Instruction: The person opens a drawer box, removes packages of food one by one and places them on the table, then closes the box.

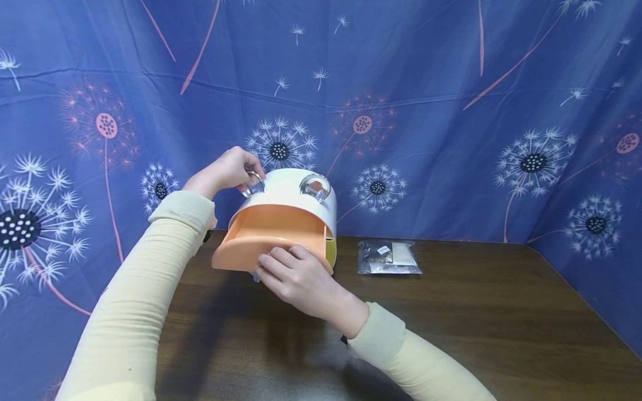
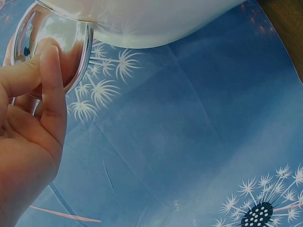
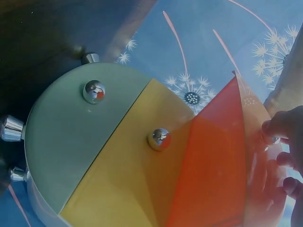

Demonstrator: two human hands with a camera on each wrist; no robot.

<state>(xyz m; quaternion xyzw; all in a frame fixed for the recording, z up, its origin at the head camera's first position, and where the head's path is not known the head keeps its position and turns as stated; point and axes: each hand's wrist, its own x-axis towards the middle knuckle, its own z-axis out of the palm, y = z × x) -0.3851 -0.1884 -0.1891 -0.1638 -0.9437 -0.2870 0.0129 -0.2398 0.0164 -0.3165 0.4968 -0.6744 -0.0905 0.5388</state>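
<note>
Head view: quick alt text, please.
The right hand holds an open orange drawer of a rounded white cabinet; the left hand grips the cabinet's left shiny silver ring. A clear plastic packet lies right of the cabinet on a brown wooden table.

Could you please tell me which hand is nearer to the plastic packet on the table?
Right: the right hand is on the orange drawer, left of the plastic packet in the head view; the left hand is farther left, pinching the silver ring.
</note>
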